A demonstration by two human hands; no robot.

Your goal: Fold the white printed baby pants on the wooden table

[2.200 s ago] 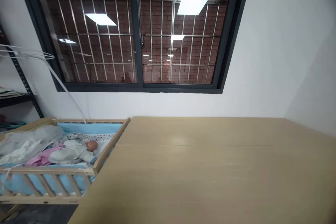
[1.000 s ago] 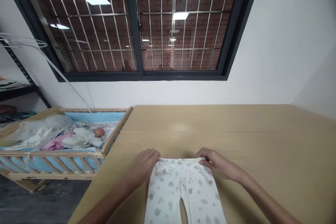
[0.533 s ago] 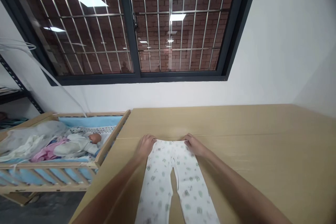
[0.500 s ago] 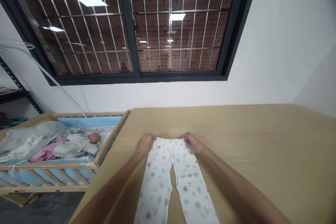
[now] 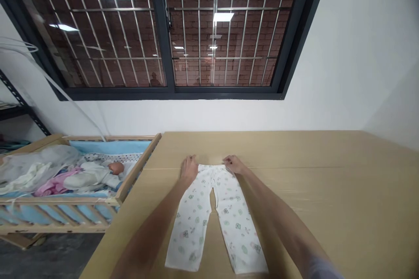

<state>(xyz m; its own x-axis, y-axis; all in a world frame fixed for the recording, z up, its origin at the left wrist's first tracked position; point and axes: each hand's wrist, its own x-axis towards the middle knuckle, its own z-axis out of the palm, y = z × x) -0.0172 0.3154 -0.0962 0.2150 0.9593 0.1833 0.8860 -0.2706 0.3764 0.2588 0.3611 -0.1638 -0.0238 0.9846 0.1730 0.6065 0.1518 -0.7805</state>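
Head view: white cotton baby trousers with a green animal print (image 5: 212, 182) lie flat on a pale oak-coloured worktop (image 5: 327, 196), waistband far, legs spread toward the person, just right of the worktop's left edge. Waistband sits about on the worktop's thin cross seam (image 5: 294, 168).

Left hand (image 5: 189, 171): fingers pressed together, pointing away from the person, at the waistband's left end. Touching or just beside it, can't tell; no visible grip. Right hand (image 5: 233, 164): fingers curled over the waistband's right corner, pinching the fabric there. Grey sleeve edge (image 5: 322, 269) shows at the right forearm.

Left of the worktop, its rail against the worktop's corner: a light wooden slatted crib (image 5: 59, 226) with blue padding (image 5: 111, 147). Inside, a baby doll in a white sleepsuit (image 5: 93, 178) lies beside a pink cloth (image 5: 59, 178) and a bunched translucent white net (image 5: 39, 159).

Behind: white wall (image 5: 343, 113), a dark-framed barred window (image 5: 163, 30) with brick beyond, and a black metal shelf (image 5: 16, 112) far left.
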